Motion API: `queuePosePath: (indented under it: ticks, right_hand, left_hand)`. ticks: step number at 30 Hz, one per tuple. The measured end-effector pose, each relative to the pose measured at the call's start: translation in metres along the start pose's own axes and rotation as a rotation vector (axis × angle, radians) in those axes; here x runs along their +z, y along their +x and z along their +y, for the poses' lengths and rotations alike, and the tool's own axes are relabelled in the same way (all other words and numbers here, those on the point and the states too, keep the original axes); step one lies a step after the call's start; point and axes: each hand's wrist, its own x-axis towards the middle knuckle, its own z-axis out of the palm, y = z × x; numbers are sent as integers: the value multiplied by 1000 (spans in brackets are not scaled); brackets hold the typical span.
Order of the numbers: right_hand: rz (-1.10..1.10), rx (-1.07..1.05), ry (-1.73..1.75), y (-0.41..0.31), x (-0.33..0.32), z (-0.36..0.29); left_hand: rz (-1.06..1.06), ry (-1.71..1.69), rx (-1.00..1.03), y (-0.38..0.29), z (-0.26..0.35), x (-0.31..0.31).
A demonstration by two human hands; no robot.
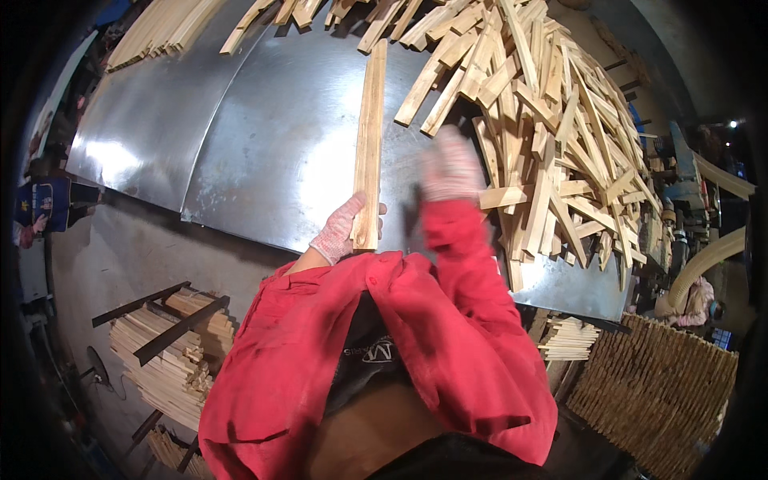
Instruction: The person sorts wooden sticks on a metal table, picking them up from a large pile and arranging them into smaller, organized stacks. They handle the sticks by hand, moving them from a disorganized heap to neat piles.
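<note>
My left hand [343,229], in a pinkish knit glove, grips the near end of a long wooden slat [369,144]. A lengthwise line along the slat may be the edge of a second piece; I cannot tell. It points away from me over the metal tabletop [282,132]. My right hand [451,165], gloved alike, is blurred by motion beside the loose pile of wooden slats [540,120]. No piece shows in it, and its fingers are too smeared to make out.
Straight rows of slats [162,30] lie at the table's far left. Stacked slats [162,354] on dark metal bars stand at lower left, with a large wood stack [654,390] at lower right. One person [45,204] is at far left, another [696,303] at right near a ribbed hose [702,264].
</note>
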Motion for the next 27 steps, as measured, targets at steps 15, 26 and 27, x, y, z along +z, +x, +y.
queuePosePath:
  ticks: [15, 26, 27]
  right_hand:
    - [489, 628, -325, 107, -187, 54]
    - [-76, 603, 196, -25, -129, 28]
    - [32, 584, 412, -54, -117, 29]
  left_hand:
    - [207, 132, 40, -4, 17, 42]
    - [360, 405, 41, -2, 9, 15]
    - [354, 417, 37, -5, 9, 21]
